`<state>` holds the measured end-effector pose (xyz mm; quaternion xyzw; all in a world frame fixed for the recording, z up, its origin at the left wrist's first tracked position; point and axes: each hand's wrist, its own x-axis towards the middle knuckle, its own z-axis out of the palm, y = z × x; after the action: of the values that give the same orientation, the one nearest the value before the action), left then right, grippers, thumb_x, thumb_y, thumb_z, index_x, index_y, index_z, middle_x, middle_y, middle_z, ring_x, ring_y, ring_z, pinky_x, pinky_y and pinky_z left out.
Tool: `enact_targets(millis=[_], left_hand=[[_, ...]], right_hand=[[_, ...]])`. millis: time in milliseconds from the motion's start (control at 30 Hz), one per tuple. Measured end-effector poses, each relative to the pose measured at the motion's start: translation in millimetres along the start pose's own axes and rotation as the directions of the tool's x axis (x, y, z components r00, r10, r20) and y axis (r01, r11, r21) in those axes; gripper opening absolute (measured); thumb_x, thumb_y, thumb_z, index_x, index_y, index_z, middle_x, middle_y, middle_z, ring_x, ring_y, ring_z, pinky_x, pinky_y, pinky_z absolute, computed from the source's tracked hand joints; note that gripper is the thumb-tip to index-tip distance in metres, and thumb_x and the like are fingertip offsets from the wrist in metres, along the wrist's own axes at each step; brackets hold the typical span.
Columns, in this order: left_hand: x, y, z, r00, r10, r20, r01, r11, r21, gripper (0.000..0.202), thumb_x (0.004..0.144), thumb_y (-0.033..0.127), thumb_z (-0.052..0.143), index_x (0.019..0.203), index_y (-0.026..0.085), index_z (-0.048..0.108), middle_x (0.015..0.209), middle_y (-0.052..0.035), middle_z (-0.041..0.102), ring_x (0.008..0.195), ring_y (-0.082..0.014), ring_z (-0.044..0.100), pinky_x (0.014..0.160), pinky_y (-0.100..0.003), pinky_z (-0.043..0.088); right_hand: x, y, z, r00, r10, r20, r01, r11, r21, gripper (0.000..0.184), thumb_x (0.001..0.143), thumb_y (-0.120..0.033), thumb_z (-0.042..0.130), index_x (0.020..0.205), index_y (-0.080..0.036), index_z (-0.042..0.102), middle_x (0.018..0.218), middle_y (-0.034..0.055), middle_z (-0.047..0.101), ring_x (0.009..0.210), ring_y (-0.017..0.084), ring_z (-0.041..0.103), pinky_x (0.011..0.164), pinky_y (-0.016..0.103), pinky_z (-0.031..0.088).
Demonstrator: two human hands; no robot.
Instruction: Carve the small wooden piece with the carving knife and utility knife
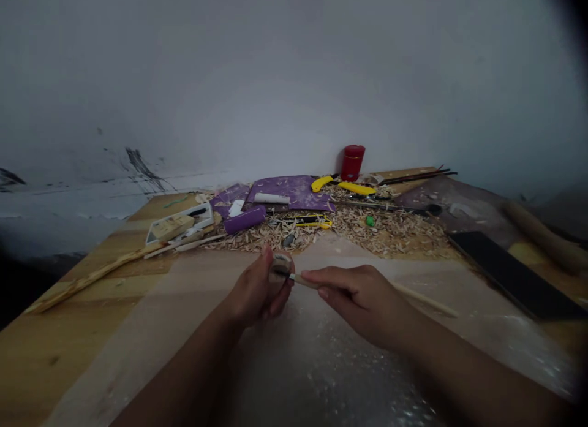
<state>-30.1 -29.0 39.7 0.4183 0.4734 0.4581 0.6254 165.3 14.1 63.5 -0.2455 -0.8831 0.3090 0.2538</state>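
Left hand (255, 290) curled shut, fingers wrapped under a small rounded piece (280, 269), thumb on top; material unclear, wood or stone, dark on its upper face. Right hand (358, 301) closed too, fingers pressed together around a slender wooden stick (425, 299), pinching it near the end that meets the rounded piece. Stick runs level between the two grips, its far end poking out past the right hand toward the right. Exact contact at the tip partly hidden by fingers.

Both grips held low over the pale wooden tabletop (78, 347), dusted with fine pale specks under the hands. Directly beyond the grip, a heap of wood shavings (376, 232) with a yellow-handled utility knife (312, 222) lying in it. Further on, a purple cutting mat (289, 191) and a purple block (244, 220). Left of the grip, a white tray (180, 226) holding a pale block, and a long rough wooden stave (92, 279) lying diagonally. Right of the grip, a flat black board (514, 274). Far edge, against the white wall (294, 78), a red cylinder (353, 162) stands upright, with thin dark rods (418, 177) off to its right.
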Motion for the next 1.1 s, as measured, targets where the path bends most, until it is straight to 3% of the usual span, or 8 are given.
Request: enact_targets(millis=[233, 400, 567, 800, 1100], left_hand=[[4.2, -3.7, 6.0, 0.994, -0.002, -0.11, -0.001, 1.0, -0.028, 0.058, 0.077, 0.067, 0.018, 0.068, 0.019, 0.048, 0.027, 0.0064, 0.035, 0.021, -0.0077, 0.023, 0.027, -0.019, 0.022], [6.4, -0.3, 14.3, 0.98, 0.007, -0.197, -0.038, 0.988, -0.153, 0.058, 0.077, 0.067, 0.019, 0.065, 0.018, 0.049, 0.025, 0.0054, 0.035, 0.02, -0.0086, 0.025, 0.027, -0.019, 0.023], [10.2, 1.4, 19.2, 0.957, -0.022, -0.29, -0.065, 0.956, -0.286, 0.063, 0.073, 0.072, 0.017, 0.062, 0.018, 0.049, 0.023, 0.0047, 0.034, 0.02, -0.0088, 0.025, 0.026, -0.018, 0.021], [9.6, 2.8, 12.5, 0.983, 0.085, -0.166, -0.146, 0.903, -0.404, 0.058, 0.078, 0.066, 0.019, 0.066, 0.019, 0.05, 0.025, 0.0046, 0.037, 0.019, -0.0081, 0.022, 0.025, -0.018, 0.024], [7.1, -2.2, 5.5, 0.991, 0.073, 0.116, -0.026, 0.933, -0.359, 0.063, 0.08, 0.063, 0.012, 0.066, 0.017, 0.052, 0.025, 0.0035, 0.038, 0.018, -0.0076, 0.021, 0.025, -0.019, 0.025]], right_hand=[[-1.2, -3.4, 11.1, 0.999, -0.023, -0.023, 0.022, 0.999, -0.04, 0.037, 0.083, -0.012, 0.043, 0.114, -0.028, 0.055, 0.095, -0.003, 0.068, 0.077, 0.012, 0.063, 0.07, 0.022, 0.046], [-2.8, -7.0, 26.1, 0.992, -0.026, -0.125, 0.024, 1.0, -0.017, 0.037, 0.083, -0.013, 0.042, 0.116, -0.025, 0.054, 0.097, -0.0019, 0.068, 0.079, 0.012, 0.063, 0.071, 0.022, 0.047], [-1.6, -9.6, 40.0, 0.983, -0.023, -0.183, 0.032, 0.998, 0.047, 0.037, 0.086, -0.014, 0.04, 0.121, -0.022, 0.049, 0.105, 0.0013, 0.065, 0.091, 0.013, 0.061, 0.081, 0.026, 0.045], [3.5, -2.2, 33.8, 0.976, 0.121, -0.18, -0.059, 0.947, 0.317, 0.031, 0.086, -0.02, 0.043, 0.114, -0.023, 0.055, 0.106, 0.0015, 0.065, 0.094, 0.015, 0.06, 0.08, 0.027, 0.047], [0.5, -2.7, -2.3, 0.999, 0.016, -0.032, -0.011, 0.99, 0.144, 0.032, 0.084, -0.018, 0.047, 0.112, -0.029, 0.059, 0.101, -0.0033, 0.067, 0.08, 0.012, 0.063, 0.07, 0.021, 0.046]])
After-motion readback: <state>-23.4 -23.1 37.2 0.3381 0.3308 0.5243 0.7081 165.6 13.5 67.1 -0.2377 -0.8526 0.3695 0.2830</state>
